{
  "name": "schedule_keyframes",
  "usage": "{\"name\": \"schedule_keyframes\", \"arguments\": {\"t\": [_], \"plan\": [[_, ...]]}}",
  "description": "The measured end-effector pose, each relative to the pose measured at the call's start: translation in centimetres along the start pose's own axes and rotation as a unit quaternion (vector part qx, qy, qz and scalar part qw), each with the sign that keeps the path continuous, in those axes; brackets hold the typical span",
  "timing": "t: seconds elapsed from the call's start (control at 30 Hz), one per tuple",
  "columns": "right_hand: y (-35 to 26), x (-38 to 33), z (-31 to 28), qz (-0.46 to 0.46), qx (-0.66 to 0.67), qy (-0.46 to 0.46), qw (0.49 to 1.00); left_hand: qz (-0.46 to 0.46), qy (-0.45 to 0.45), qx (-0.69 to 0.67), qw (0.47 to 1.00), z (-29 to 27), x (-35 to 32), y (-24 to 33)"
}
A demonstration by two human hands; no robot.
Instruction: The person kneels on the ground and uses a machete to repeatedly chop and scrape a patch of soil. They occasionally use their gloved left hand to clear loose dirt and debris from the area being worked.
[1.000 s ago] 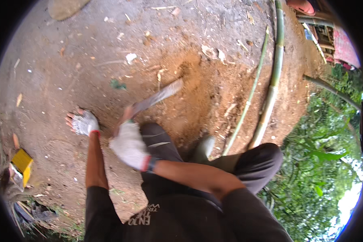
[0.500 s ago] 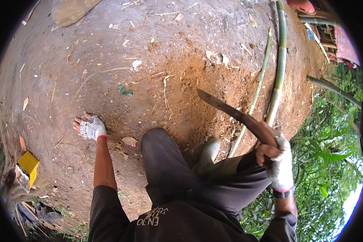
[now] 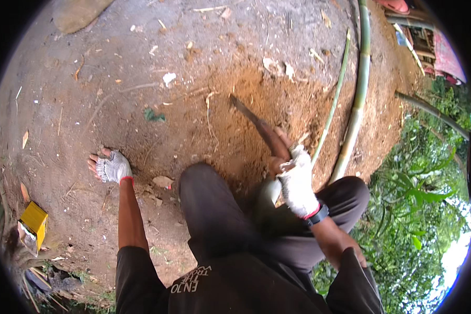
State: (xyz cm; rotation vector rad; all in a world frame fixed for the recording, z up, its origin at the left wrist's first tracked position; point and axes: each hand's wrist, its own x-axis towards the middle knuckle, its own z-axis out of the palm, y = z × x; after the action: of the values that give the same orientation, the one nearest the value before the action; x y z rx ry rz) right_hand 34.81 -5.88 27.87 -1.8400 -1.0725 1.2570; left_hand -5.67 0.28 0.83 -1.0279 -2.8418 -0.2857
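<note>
My right hand [image 3: 297, 180], in a white fingerless glove with a dark band at the wrist, is closed round the handle of a machete [image 3: 255, 121]. Its dark blade slants away to the upper left, and the tip meets loosened orange-brown soil [image 3: 246, 86]. My left hand [image 3: 113, 166], gloved the same way, rests on the dirt to the left with its fingers stretched out. It holds nothing. Between my hands is my bent knee [image 3: 201, 183]; a pale boot [image 3: 269, 193] shows partly behind my right wrist.
A thick green bamboo pole [image 3: 360, 94] and a thin green stick [image 3: 335, 99] lie right of the loosened soil. Leafy plants [image 3: 408, 199] border the right side. A yellow box [image 3: 34, 220] sits at the lower left, and a large stone [image 3: 78, 14] at the far left.
My right hand has swung left and forward with the machete, bringing the tip farther left over the soil. My left hand stays planted on the ground.
</note>
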Motion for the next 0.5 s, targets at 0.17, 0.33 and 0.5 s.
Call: {"name": "schedule_keyframes", "arguments": {"t": [0.17,0.33,0.5], "plan": [[-4.7,-2.9,10.5,-0.011,-0.239,0.124,0.963,-0.001,-0.021,0.022,1.0,-2.9,-1.9,-0.9],[-5.0,-5.1,5.2,-0.074,-0.195,0.084,0.974,0.004,0.004,0.052,0.999,-7.2,-4.8,0.3],[-5.5,-3.8,-4.5,0.173,0.209,-0.088,0.958,0.012,0.034,0.034,0.999,-7.3,-2.4,-1.8]]}}
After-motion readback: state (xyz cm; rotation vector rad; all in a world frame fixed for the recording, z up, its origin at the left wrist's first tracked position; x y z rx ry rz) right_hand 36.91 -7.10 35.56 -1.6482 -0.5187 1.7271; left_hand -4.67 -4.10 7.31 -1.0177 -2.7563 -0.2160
